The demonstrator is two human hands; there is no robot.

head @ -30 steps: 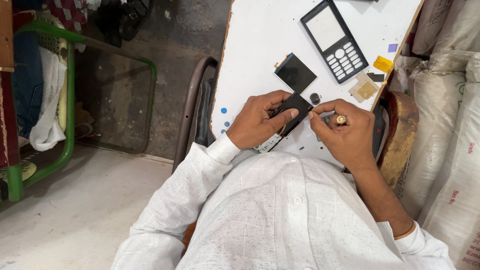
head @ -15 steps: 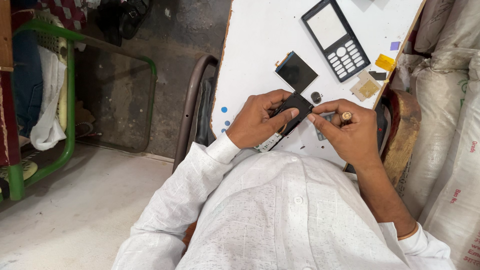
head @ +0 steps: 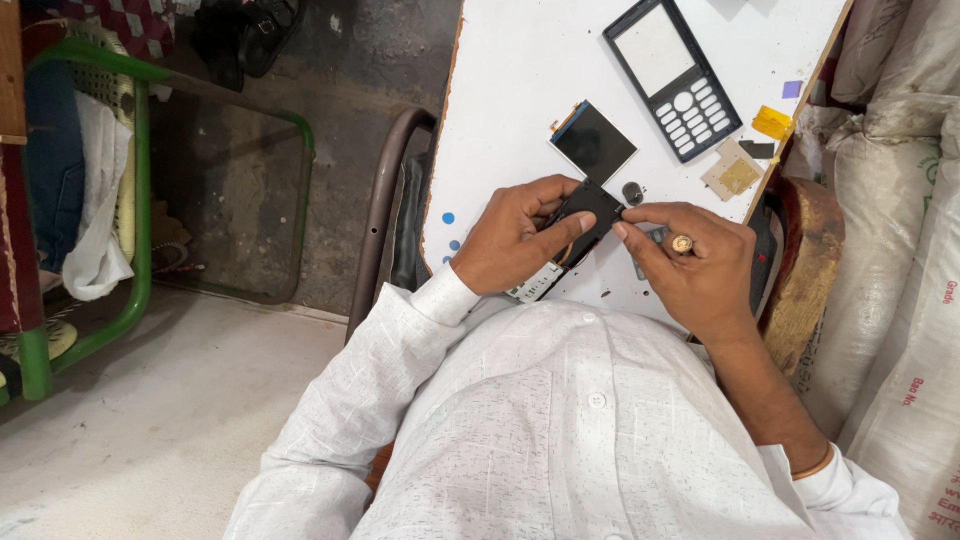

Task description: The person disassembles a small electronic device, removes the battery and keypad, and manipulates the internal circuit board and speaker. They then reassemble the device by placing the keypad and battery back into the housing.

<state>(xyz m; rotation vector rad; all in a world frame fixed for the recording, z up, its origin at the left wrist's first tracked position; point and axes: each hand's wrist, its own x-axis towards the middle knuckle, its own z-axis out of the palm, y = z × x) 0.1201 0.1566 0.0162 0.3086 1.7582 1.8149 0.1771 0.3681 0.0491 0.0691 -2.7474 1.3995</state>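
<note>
My left hand (head: 512, 238) grips a small dark phone body (head: 583, 215) with a pale keypad board at its lower end, held just above the white table (head: 510, 90). My right hand (head: 692, 262), wearing a ring, pinches the phone body's upper right corner with thumb and forefinger. Just beyond the hands lie a loose black display panel (head: 594, 142) and a small round dark part (head: 632, 192).
A black phone front cover with keypad (head: 672, 77) lies at the table's far side. A tan square part (head: 734, 172), a yellow piece (head: 772, 122) and a purple bit (head: 792, 89) sit near the right edge. White sacks (head: 905, 250) stand right; a green-framed chair (head: 120, 200) stands left.
My right hand's fingers have shifted left onto the phone body's corner. The left hand keeps its grip; the phone body has barely moved.
</note>
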